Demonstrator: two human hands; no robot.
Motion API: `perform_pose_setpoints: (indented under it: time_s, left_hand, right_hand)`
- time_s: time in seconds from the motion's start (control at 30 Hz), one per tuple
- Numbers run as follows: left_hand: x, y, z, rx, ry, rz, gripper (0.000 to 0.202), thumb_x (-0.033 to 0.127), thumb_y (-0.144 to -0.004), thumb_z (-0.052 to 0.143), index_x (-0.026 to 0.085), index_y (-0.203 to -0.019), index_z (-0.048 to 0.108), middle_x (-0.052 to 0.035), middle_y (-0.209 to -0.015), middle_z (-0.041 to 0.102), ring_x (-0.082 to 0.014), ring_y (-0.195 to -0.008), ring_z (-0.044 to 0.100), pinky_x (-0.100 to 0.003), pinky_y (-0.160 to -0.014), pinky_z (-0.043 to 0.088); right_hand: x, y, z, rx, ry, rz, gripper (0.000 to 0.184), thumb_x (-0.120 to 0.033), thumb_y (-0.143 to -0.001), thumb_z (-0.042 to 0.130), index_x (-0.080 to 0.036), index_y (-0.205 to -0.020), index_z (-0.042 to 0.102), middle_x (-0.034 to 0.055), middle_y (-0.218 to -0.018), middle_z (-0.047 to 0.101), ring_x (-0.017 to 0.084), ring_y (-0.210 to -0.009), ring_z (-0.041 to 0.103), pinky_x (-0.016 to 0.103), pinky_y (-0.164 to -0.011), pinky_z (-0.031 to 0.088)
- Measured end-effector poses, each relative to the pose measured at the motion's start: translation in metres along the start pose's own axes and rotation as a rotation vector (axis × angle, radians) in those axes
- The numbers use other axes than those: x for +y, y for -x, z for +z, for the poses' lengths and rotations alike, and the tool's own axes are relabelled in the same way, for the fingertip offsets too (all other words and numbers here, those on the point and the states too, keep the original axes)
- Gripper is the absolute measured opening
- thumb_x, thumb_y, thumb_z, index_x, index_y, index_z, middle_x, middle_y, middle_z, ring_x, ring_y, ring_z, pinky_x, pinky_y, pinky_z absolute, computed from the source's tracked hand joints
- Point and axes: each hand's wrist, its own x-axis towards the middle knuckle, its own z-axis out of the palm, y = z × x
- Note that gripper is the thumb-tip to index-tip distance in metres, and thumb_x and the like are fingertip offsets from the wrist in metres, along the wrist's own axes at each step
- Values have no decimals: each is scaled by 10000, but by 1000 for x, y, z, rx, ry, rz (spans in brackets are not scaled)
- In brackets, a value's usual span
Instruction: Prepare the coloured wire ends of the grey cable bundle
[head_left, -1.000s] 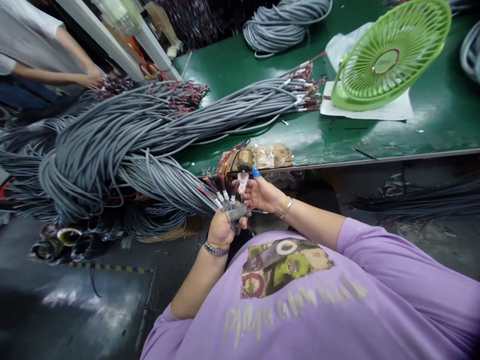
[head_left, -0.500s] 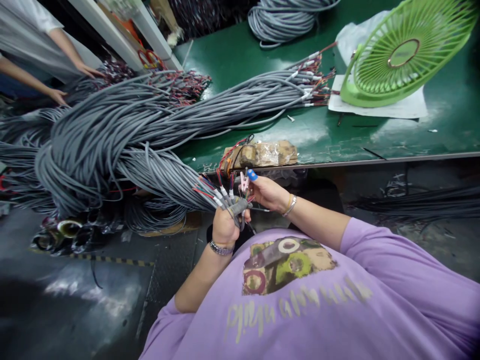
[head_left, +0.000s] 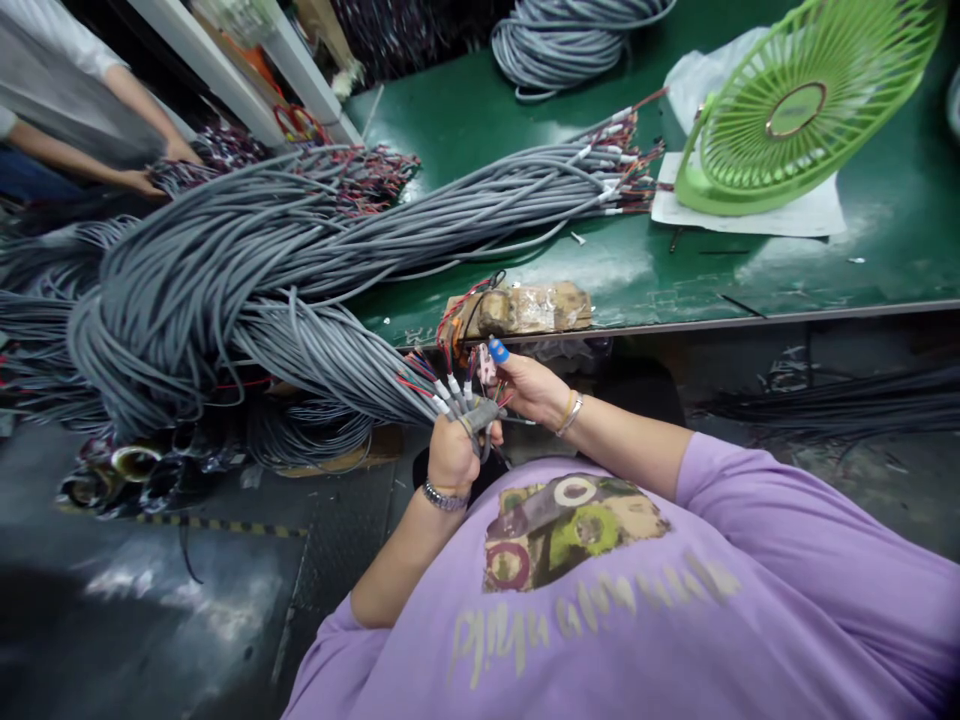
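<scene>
- While my left hand (head_left: 452,455) curls closed round a clutch of grey cable ends (head_left: 481,413), their coloured wires (head_left: 422,369) fan out toward eleven o'clock; if that grip loosens, the ends could slide apart and get muddled.
- Right hand (head_left: 534,388), at two o'clock from the left, is partly closed, thumb and fingers pinching a pinkish clip (head_left: 487,366); whether it bites a wire, I can't tell. If the blue thumb cover (head_left: 498,350) slips, I could drop it.
- Cable bundle (head_left: 337,360) at ten o'clock from my left fist: its weight, I'd judge, could drag.
- Taped block (head_left: 551,308), twelve o'clock from my right hand, sits near; one careless reach could knock it.
</scene>
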Motion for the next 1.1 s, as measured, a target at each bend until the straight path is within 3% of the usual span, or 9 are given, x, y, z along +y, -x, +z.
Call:
perform_pose_setpoints:
  time_s: [0.13,0.3,0.43,0.6,0.8,0.97,1.1]
  left_hand:
    - [1,0,0,35,3,5,217,314,-615,747,141,-582,620,5,-443,571,-95,-380,506,-214,-402,410]
    - [0,7,-4,16,-10,26,203,294,-645,745,143,-586,623,7,-457,574,-91,-405,519,-205,-419,418]
    - [0,13,-7,-2,-27,64,207,273,-676,731,147,-566,608,3,-466,585,-84,-408,521,-197,-434,410]
    - [3,9,-8,-13,-10,64,208,274,-675,723,149,-556,606,3,-453,579,-85,-405,519,-197,-433,408]
    - [5,1,-3,-35,28,33,233,305,-645,742,155,-547,593,11,-446,559,-81,-402,506,-195,-424,403]
    - [7,1,0,-20,50,36,251,305,-623,750,158,-533,568,19,-437,544,-81,-396,500,-196,-415,407]
    - [8,2,0,-21,52,43,267,318,-622,759,161,-540,559,24,-436,536,-80,-398,499,-195,-417,412]
  right_hand:
    - [-2,2,0,10,-7,36,461,-570,-667,790,-140,-721,632,-13,-628,603,89,-554,486,225,-538,392]
    - [-10,5,-4,-38,22,146,521,-671,-809,591,-154,-781,650,22,-668,617,116,-585,511,229,-540,412]
    - [-14,7,-5,-86,72,139,488,-631,-854,565,-157,-789,660,29,-711,637,103,-598,517,212,-547,415]
    - [-14,8,-5,-58,158,11,348,-491,-775,736,-153,-791,656,1,-683,614,78,-574,496,189,-529,389]
    - [-12,7,-6,-55,220,-49,462,-577,-673,773,-147,-768,631,2,-683,605,74,-561,478,192,-497,368]
    - [-15,12,-1,-68,257,-74,494,-556,-585,832,-143,-748,614,-27,-639,565,52,-529,421,184,-490,350]
    - [-14,12,-2,-58,247,-59,523,-581,-581,823,-139,-787,634,-23,-653,575,53,-525,415,193,-498,358]
